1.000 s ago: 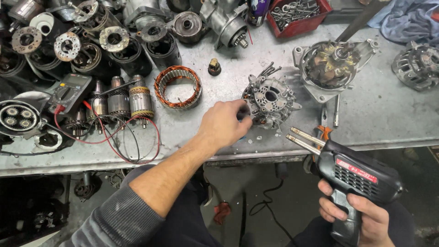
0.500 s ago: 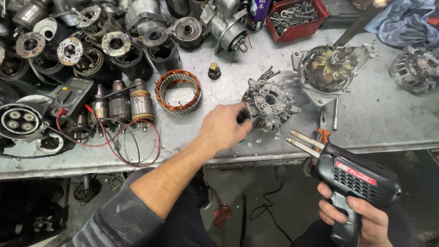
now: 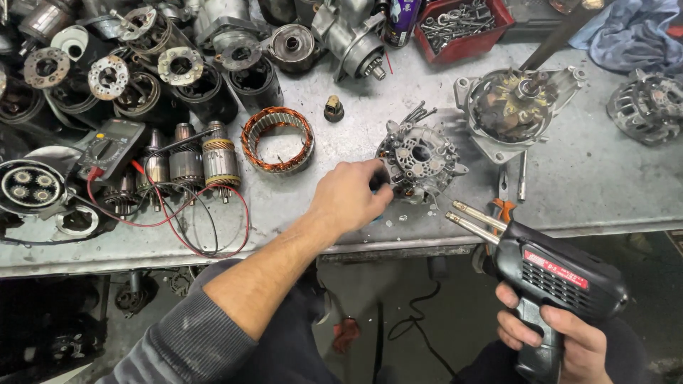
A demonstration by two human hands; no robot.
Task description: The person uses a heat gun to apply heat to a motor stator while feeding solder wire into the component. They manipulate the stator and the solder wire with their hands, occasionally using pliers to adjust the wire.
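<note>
My left hand (image 3: 350,193) reaches over the grey metal workbench (image 3: 590,178) and its fingers pinch the left edge of a round grey alternator rectifier plate (image 3: 420,158) lying near the front edge. My right hand (image 3: 569,340) grips the handle of a black pistol-shaped soldering gun (image 3: 551,274) below the bench edge. Its two metal prongs (image 3: 473,219) point up and left toward the plate, a short way from it.
A copper-wound stator ring (image 3: 276,139) lies left of my hand. Rotors (image 3: 186,162), a multimeter (image 3: 110,148) with red and black leads and several housings crowd the left. An open alternator housing (image 3: 512,107), a red bin of bolts (image 3: 466,25) and a blue rag (image 3: 629,32) sit at the back right.
My left hand has stayed on the rectifier plate, shifting slightly. The soldering gun has barely moved in my right hand.
</note>
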